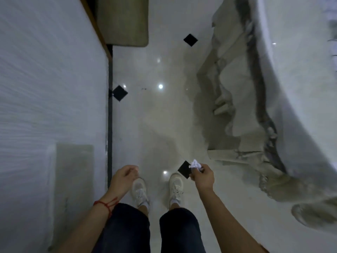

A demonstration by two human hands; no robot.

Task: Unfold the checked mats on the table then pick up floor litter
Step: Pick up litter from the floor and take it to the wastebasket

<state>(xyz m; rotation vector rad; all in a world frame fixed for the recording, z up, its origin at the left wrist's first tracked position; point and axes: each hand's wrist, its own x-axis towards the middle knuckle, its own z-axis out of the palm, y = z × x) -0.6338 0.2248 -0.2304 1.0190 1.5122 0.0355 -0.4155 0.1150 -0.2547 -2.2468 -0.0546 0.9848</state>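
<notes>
My right hand (201, 177) pinches a crumpled white paper scrap (196, 164) at five o'clock; left hand (124, 179) hangs loosely curled, empty. Litter pickup seems underway; mats unseen.

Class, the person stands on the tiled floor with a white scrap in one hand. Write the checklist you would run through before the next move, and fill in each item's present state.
1. Right hand grips the crumpled white scrap firmly: ok, pinched at the fingertips.
2. Left hand is free for more litter: ok, loosely curled, holding nothing.
3. Footing: ok, both white shoes stand flat on the glossy floor.
4. More litter in reach: cannot tell; only tiny dark specks show ahead.
5. A bin for the scrap: not ok, none in view.
6. Mats unfolded: cannot tell, blurred.
</notes>
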